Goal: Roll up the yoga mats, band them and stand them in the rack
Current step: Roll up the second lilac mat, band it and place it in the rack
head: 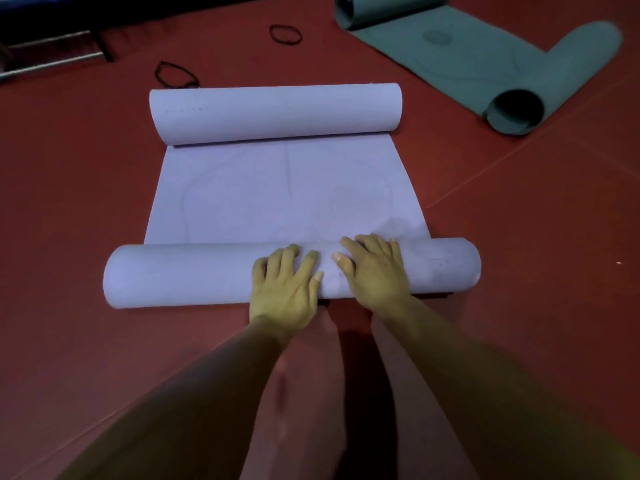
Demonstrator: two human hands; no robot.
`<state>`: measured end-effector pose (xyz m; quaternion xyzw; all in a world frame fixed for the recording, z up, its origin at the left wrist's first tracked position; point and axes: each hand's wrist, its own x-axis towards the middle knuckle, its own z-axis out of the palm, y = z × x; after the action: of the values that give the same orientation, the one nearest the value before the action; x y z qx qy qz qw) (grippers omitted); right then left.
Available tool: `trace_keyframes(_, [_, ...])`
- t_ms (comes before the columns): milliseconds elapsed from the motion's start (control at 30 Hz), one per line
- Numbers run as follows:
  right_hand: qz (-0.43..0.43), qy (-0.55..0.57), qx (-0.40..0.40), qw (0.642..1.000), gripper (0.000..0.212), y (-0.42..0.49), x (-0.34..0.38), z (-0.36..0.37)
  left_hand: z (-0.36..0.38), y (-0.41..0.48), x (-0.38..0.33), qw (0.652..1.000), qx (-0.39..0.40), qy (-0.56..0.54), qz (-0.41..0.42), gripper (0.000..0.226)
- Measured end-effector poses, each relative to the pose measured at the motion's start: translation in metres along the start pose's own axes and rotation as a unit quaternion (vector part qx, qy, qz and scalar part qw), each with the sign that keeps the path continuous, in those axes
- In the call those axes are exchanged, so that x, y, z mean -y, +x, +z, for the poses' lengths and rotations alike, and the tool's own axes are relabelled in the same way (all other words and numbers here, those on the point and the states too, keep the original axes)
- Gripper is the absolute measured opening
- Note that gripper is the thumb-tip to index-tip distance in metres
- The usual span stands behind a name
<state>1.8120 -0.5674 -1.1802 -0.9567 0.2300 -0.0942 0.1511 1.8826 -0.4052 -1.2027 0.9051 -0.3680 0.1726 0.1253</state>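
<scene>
We roll the lilac mat (pixel 284 195), left hand (pixel 285 284) and right hand (pixel 375 271) pressing flat, unclenched; next, push evenly beyond the grip.

A gym or yoga studio: seamed red padded floor (pixel 86 202), lilac yoga mat (pixel 284 192), green yoga mat (pixel 467 60), metal bars (pixel 52 62) behind.

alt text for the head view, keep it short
The left hand and right hand press flat on the near roll of a purple yoga mat on a red floor; its far end is rolled too. Two black bands lie beyond it; a green mat lies partly unrolled at upper right.
</scene>
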Motion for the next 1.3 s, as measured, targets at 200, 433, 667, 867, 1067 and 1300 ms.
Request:
trace_keyframes(200, [-0.010,0.018,-0.068,0.997,0.046,-0.021,0.002,0.002,0.013,0.026,0.000,0.999,-0.014,-0.026,-0.044,0.040])
trace_keyframes(433, [-0.028,-0.006,-0.037,0.999,0.050,-0.014,-0.001,-0.009,0.008,0.040,-0.001,0.997,0.022,-0.042,-0.064,0.039])
trace_keyframes(667, [-0.039,0.043,-0.103,0.993,0.048,0.031,-0.010,0.018,0.015,0.069,0.006,0.996,0.033,-0.046,-0.075,0.041])
trace_keyframes(867, [-0.037,0.049,-0.119,0.991,0.049,0.070,-0.015,0.023,0.029,0.075,0.010,0.998,0.019,-0.028,-0.048,0.041])
trace_keyframes(1067, [-0.030,0.034,-0.175,0.984,0.043,0.069,-0.013,0.023,0.033,0.126,0.020,0.996,0.068,-0.009,-0.059,0.043])
trace_keyframes(1300, [-0.040,0.051,-0.166,0.984,0.046,0.085,-0.019,0.033,0.034,0.138,0.026,0.997,0.016,-0.045,-0.053,0.042])
